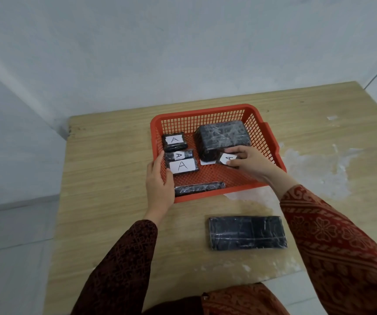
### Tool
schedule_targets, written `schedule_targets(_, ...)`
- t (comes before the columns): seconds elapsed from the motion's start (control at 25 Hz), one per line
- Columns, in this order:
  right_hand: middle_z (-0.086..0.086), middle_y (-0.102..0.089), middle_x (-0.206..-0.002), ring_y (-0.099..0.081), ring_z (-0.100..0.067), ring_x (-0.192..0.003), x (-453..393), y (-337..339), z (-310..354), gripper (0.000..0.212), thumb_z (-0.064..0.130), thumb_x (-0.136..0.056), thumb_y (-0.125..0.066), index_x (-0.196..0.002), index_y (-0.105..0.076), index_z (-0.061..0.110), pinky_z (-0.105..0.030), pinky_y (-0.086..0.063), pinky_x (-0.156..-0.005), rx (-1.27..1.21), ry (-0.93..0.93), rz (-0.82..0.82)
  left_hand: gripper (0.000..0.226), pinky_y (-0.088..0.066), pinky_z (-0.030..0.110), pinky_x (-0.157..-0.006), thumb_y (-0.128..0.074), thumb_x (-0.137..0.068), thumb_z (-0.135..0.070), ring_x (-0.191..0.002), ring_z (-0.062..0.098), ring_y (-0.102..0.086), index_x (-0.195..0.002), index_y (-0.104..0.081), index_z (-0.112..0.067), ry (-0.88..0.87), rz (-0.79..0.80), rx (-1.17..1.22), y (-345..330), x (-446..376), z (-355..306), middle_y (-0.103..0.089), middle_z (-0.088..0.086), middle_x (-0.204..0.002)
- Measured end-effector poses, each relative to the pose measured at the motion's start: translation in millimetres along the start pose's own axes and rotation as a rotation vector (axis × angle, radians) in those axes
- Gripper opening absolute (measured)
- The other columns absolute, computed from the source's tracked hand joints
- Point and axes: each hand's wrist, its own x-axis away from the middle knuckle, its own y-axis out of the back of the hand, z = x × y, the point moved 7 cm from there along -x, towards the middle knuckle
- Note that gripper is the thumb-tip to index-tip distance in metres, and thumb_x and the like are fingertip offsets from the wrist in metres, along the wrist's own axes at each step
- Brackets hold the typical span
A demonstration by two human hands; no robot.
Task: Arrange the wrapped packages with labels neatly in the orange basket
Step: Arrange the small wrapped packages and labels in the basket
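The orange basket (260, 142) stands on the wooden table. Along its left side lie three black wrapped packages with white "A" labels: one at the back (174, 141), a narrow one (179, 155) and a larger one (183, 166). A big unlabelled black package (221, 138) fills the back right. A long thin one (200, 188) lies along the front wall. My right hand (249, 163) grips a small labelled package (225, 159) inside the basket, in front of the big one. My left hand (159, 183) holds the basket's front-left rim.
A flat black wrapped package without a visible label (247, 232) lies on the table in front of the basket. A white slip (207, 162) rests on the basket floor. The table (105, 169) has whitish worn patches at right; a wall stands close behind.
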Motion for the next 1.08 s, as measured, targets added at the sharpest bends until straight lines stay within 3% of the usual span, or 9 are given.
schedule_targets(0.12, -0.018, -0.064, -0.115, -0.065, -0.025, -0.096, -1, -12, -5, 0.044, -0.003, -0.084, -0.064, -0.126, -0.057, 0.01, -0.032, -0.056, -0.085, -0.096, -0.021, 0.03, 0.048, -0.035, 0.026, -0.108, -0.046, -0.096, -0.01, -0.122, 0.01, -0.045, -0.143, -0.041, -0.019, 0.001, 0.001, 0.003, 0, 0, 0, -0.047, 0.004, -0.134)
schedule_targets(0.24, -0.011, -0.065, -0.116, -0.058, -0.02, -0.11, -4, -17, -1, 0.041, 0.001, -0.085, -0.064, -0.124, -0.058, 0.014, -0.035, -0.043, -0.102, -0.013, 0.031, -0.003, 0.048, -0.04, 0.034, -0.106, -0.047, -0.096, -0.01, -0.119, 0.018, -0.048, -0.142, -0.042, -0.019, 0.005, 0.003, -0.007, 1, -1, 2, -0.049, 0.006, -0.131)
schedule_targets(0.44, -0.015, -0.055, -0.104, -0.057, -0.025, -0.1, -10, -25, 4, 0.046, 0.002, -0.086, -0.064, -0.13, -0.054, 0.013, -0.039, -0.049, -0.097, 0.01, 0.035, -0.022, 0.048, -0.042, 0.038, -0.103, -0.047, -0.096, -0.009, -0.115, 0.022, -0.05, -0.142, -0.042, -0.019, 0.007, -0.001, 0.003, 1, -2, 3, -0.05, 0.008, -0.127)
schedule_targets(0.52, -0.016, -0.055, -0.105, -0.06, -0.026, -0.095, -11, -35, 5, 0.037, 0.001, -0.086, -0.065, -0.122, -0.058, 0.008, -0.031, -0.057, -0.083, -0.039, 0.019, 0.016, 0.047, -0.042, 0.037, -0.103, -0.047, -0.095, -0.009, -0.115, 0.021, -0.05, -0.142, -0.043, -0.019, 0.005, -0.006, 0.012, 1, -1, 3, -0.051, 0.008, -0.126)
schedule_targets(0.6, -0.012, -0.056, -0.099, -0.059, -0.022, -0.089, -13, -46, 6, 0.03, 0.002, -0.083, -0.068, -0.111, -0.059, 0.008, -0.021, -0.054, -0.07, -0.047, 0.021, 0.023, 0.047, -0.041, 0.036, -0.105, -0.047, -0.095, -0.009, -0.118, 0.017, -0.049, -0.141, -0.043, -0.018, 0.005, -0.009, 0.02, 2, -2, 3, -0.051, 0.007, -0.127)
schedule_targets(0.72, -0.005, -0.058, -0.084, -0.054, -0.016, -0.077, -20, -65, -1, 0.021, 0.012, -0.078, -0.075, -0.092, -0.06, 0.012, -0.023, -0.045, -0.069, 0.048, 0.012, 0.012, 0.047, -0.042, 0.035, -0.104, -0.047, -0.095, -0.009, -0.118, 0.016, -0.05, -0.141, -0.044, -0.017, -0.003, -0.017, 0.016, 3, -4, 4, -0.051, 0.006, -0.128)
schedule_targets(0.84, 0.002, -0.058, -0.074, -0.054, -0.012, -0.07, -28, -79, -10, 0.022, 0.018, -0.074, -0.08, -0.079, -0.059, 0.017, -0.02, -0.045, -0.064, 0.178, -0.015, 0.012, 0.047, -0.039, 0.022, -0.103, -0.047, -0.095, -0.009, -0.117, 0.008, -0.048, -0.141, -0.043, -0.018, -0.019, -0.017, 0.016, 3, -2, 4, -0.05, 0.004, -0.128)
schedule_targets(0.96, 0.004, -0.059, -0.071, -0.056, -0.01, -0.068, -36, -89, -10, 0.021, 0.018, -0.072, -0.082, -0.08, -0.062, 0.015, -0.018, -0.043, -0.057, 0.34, -0.002, 0.043, 0.047, -0.032, 0.004, -0.098, -0.046, -0.095, -0.009, -0.115, 0.0, -0.044, -0.141, -0.043, -0.018, -0.021, -0.021, 0.014, 2, -2, 6, -0.05, 0.003, -0.128)
schedule_targets(1.08, 0.004, -0.061, -0.069, -0.059, -0.015, -0.069, -41, -95, -3, 0.025, 0.018, -0.069, -0.084, -0.08, -0.062, 0.014, -0.02, -0.045, -0.056, 0.435, 0.013, 0.058, 0.046, -0.032, 0.006, -0.1, -0.046, -0.095, -0.01, -0.116, -0.001, -0.044, -0.141, -0.044, -0.018, -0.024, -0.029, 0.017, 2, -3, 8, -0.05, 0.002, -0.129)
